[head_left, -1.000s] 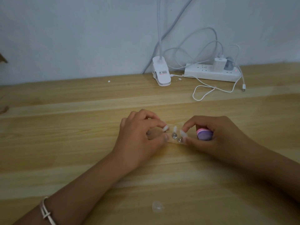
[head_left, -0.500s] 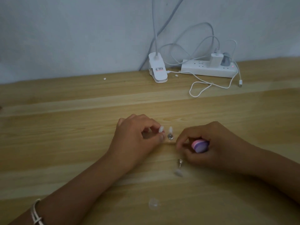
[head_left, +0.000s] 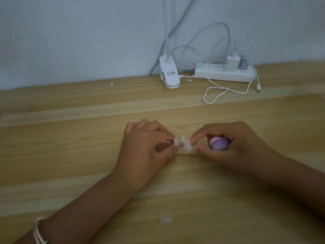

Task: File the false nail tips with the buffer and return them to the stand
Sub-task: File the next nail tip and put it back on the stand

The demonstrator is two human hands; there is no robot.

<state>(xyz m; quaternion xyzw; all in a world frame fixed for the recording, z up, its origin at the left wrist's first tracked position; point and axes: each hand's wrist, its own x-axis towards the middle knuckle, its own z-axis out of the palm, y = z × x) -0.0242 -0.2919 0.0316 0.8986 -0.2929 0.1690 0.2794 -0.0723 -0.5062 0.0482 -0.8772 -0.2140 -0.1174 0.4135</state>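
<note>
Right hand [head_left: 235, 148] back at stand [head_left: 184, 150], gripping buffer [head_left: 219, 143], cables [head_left: 218, 92] behind

Mid worktop [head_left: 70, 138]: a small stand [head_left: 184, 151] with nail tips [head_left: 183, 139] up on it. Left hand [head_left: 146, 147] pinching its 9 o'clock end, right hand [head_left: 228, 152] at its 3 o'clock end, buffer [head_left: 219, 143] tucked inside that hand. Far back at 12 o'clock, a lamp clip [head_left: 169, 74]. Power strip [head_left: 225, 73] beside it at 1 o'clock, cable [head_left: 216, 92] lying in front. A small round bit [head_left: 166, 219] alone, close by at 6 o'clock.
</note>
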